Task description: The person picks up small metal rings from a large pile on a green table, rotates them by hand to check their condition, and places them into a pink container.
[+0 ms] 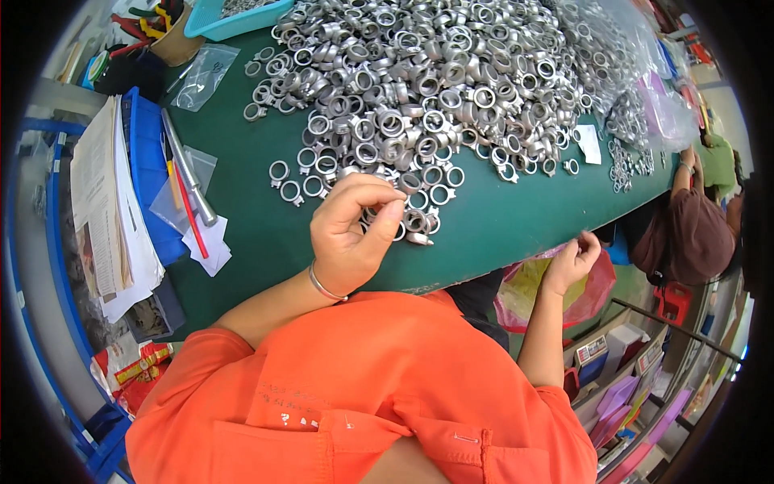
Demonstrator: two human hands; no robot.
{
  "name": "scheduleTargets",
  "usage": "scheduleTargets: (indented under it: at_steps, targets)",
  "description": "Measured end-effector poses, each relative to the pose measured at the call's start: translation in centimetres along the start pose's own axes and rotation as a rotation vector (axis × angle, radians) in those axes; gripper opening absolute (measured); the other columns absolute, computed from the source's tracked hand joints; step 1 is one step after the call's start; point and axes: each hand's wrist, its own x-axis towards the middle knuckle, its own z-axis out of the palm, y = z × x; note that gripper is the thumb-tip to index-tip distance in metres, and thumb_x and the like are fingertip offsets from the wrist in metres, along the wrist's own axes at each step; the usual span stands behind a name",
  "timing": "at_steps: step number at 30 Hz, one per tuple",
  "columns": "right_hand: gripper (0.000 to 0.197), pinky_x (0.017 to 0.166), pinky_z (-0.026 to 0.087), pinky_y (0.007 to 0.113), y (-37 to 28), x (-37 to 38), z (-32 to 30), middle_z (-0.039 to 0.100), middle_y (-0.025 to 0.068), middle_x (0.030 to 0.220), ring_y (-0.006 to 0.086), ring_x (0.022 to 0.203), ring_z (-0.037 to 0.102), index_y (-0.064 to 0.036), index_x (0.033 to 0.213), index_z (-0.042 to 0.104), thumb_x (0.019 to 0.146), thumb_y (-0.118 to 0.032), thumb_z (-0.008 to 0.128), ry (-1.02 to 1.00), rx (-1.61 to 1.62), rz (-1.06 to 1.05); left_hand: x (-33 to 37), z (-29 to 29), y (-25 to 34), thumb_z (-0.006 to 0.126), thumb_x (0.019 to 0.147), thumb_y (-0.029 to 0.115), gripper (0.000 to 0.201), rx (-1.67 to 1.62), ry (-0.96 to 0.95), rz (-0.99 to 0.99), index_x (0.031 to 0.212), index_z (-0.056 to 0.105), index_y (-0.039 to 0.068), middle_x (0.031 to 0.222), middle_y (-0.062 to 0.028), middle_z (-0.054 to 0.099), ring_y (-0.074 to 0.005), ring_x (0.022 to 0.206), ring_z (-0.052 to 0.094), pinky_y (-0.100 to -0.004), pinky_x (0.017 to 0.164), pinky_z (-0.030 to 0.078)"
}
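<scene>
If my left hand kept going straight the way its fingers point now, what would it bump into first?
Most likely the loose silver metal ring fittings just past the fingertips of your left hand on the green table, then the big pile; depth is hard to judge.

My left hand (352,234) sits at the table's (516,218) near edge, the heap of metal ring fittings (419,81) just behind it, loose ones touching its fingers. Left of it: tray (149,173) with tools, papers (105,210) beyond. My right hand (574,260) hangs off the edge, right of and nearer me than the left, above a plastic bag (540,294).
</scene>
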Motion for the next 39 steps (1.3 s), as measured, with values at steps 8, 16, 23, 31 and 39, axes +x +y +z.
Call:
scheduleTargets:
  at_steps: [8, 16, 23, 31, 39]
  targets:
    - [0.008, 0.058, 0.046, 0.039, -16.6, -3.2, 7.9, 0.056, 0.0129, 0.07, 0.0328, 0.065, 0.056, -0.0058, 0.081, 0.062, 0.075, -0.011, 0.063, -1.016, -0.2, -0.38, 0.3, 0.7, 0.2, 0.061, 0.075, -0.003, 0.008, -0.039, 0.108, -0.12, 0.083, 0.06, -0.001, 0.082, -0.0053, 0.057, -0.0079, 0.061, 0.052, -0.0195, 0.054, 0.042]
    - [0.006, 0.055, 0.047, 0.03, -15.5, -2.5, 7.6, 0.056, 0.011, 0.069, 0.023, 0.06, 0.058, 0.0003, 0.076, 0.059, 0.074, -0.002, 0.065, -1.076, 0.03, -0.13, 0.1, 0.3, 0.5, 0.057, 0.08, -0.005, 0.009, -0.011, -0.065, -0.137, 0.088, 0.058, -0.003, 0.09, -0.0072, 0.054, -0.009, 0.073, 0.054, -0.0197, 0.06, 0.044]
    - [0.01, 0.061, 0.048, 0.027, -16.3, -3.3, 6.9, 0.06, 0.0122, 0.085, 0.0191, 0.071, 0.059, 0.0008, 0.082, 0.056, 0.075, 0.007, 0.059, -1.073, 0.51, -0.312, 0.3, 0.5, 1.0, 0.064, 0.078, 0.001, 0.007, -0.076, -0.242, -0.317, 0.084, 0.062, -0.001, 0.08, -0.0039, 0.057, -0.0072, 0.066, 0.053, -0.0185, 0.055, 0.042]
    - [0.017, 0.068, 0.048, 0.026, -17.0, -4.4, 6.5, 0.058, 0.0101, 0.091, 0.0151, 0.077, 0.057, 0.0036, 0.099, 0.053, 0.083, 0.005, 0.052, -1.032, 0.702, 0.211, 0.2, 0.8, 0.3, 0.067, 0.072, 0.001, 0.011, -0.012, -0.229, -0.112, 0.081, 0.062, 0.002, 0.076, -0.0046, 0.057, -0.0146, 0.063, 0.054, -0.0244, 0.055, 0.043]
    - [0.023, 0.065, 0.053, 0.028, -16.5, -4.7, 6.9, 0.057, 0.0116, 0.093, 0.0161, 0.076, 0.059, 0.0053, 0.107, 0.049, 0.088, -0.006, 0.051, -1.17, 0.955, 0.477, 0.3, 0.6, 0.9, 0.065, 0.073, -0.001, 0.012, 0.014, -0.257, -0.114, 0.083, 0.061, 0.002, 0.078, -0.0054, 0.056, -0.0153, 0.066, 0.055, -0.0246, 0.057, 0.045]
